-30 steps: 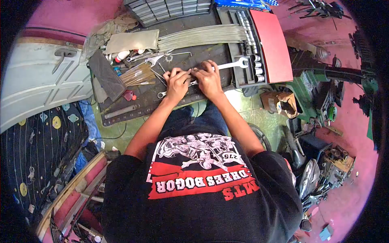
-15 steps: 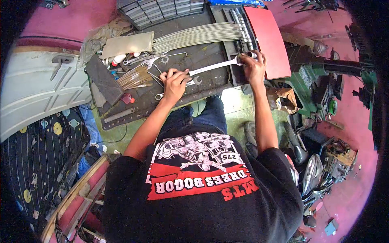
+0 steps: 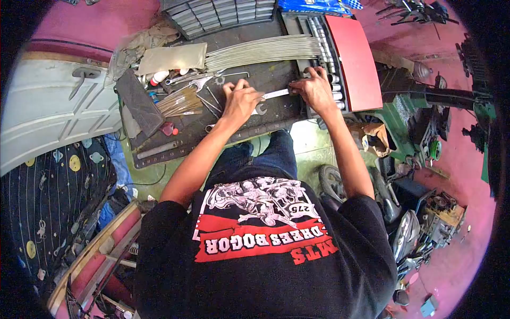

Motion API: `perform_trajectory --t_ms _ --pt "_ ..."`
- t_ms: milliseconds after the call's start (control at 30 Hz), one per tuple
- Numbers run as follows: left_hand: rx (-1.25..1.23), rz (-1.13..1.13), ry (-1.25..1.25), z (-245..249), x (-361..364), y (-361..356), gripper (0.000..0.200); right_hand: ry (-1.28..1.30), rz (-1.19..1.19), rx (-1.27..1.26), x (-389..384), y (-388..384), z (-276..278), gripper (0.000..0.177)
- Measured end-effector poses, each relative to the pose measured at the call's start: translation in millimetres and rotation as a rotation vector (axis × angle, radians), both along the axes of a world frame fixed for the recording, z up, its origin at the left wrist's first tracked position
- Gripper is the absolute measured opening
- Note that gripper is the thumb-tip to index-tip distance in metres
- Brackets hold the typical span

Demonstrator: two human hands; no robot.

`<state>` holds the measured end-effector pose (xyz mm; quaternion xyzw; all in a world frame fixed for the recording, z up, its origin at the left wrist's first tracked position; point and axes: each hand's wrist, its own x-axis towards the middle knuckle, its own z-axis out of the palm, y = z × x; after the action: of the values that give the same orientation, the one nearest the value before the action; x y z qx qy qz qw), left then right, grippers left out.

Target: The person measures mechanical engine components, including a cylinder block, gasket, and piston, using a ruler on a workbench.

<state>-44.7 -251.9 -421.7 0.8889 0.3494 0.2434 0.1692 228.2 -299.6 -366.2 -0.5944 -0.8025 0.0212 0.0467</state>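
A long silver wrench (image 3: 276, 94) lies across the front of the dark workbench (image 3: 276, 80), with a hand closed on each end. My left hand (image 3: 241, 101) grips its left end, and my right hand (image 3: 317, 93) has the other end beside the socket tray. The fingers hide both wrench ends. Under my left hand lies another wrench, its open jaw (image 3: 260, 109) and ring end (image 3: 209, 128) showing on either side. More wrenches (image 3: 201, 83) and a bundle of thin brownish sticks (image 3: 181, 103) are to the left.
Sockets (image 3: 325, 50) fill a tray beside a red panel (image 3: 353, 61). Long thin rods (image 3: 260, 51) stretch across the bench behind my hands. A small-drawer cabinet (image 3: 220, 16) stands at the back. Motorcycle parts (image 3: 409, 239) crowd the floor at right.
My right hand has moved left and slightly down, off the sockets. My left hand has shifted a little right. Less of the wrench shows between the hands.
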Motion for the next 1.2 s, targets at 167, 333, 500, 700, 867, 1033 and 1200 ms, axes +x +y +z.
perform_trajectory --t_ms 167,333,500,700,867,1033,1200 --pt "-0.063 -0.020 0.109 4.9 7.8 2.9 0.016 -0.069 -0.017 -0.154 -2.8 13.3 4.2 0.016" --pt "-0.082 -0.014 0.129 0.4 13.5 7.2 0.015 -0.089 0.001 -0.151 -4.0 22.4 -5.3 0.013" --pt "-0.199 0.014 0.123 -1.4 17.5 5.4 0.014 -0.018 0.007 -0.175 -9.0 28.4 -4.2 0.019" --pt "-0.229 0.015 0.091 4.2 21.6 -4.1 0.006 -0.017 0.001 -0.164 -8.9 17.8 6.1 0.009" --pt "-0.111 0.034 0.066 9.8 26.0 -2.9 0.008 0.044 0.015 -0.061 -2.9 8.0 6.1 0.015" --pt "0.069 0.024 -0.067 10.0 30.7 -2.4 0.010 0.025 -0.029 0.153 -2.6 -6.8 -7.9 0.027" --pt "0.089 0.025 -0.076 -7.8 27.0 -9.1 0.010 -0.007 -0.064 0.160 -9.6 -15.2 -15.4 0.026"
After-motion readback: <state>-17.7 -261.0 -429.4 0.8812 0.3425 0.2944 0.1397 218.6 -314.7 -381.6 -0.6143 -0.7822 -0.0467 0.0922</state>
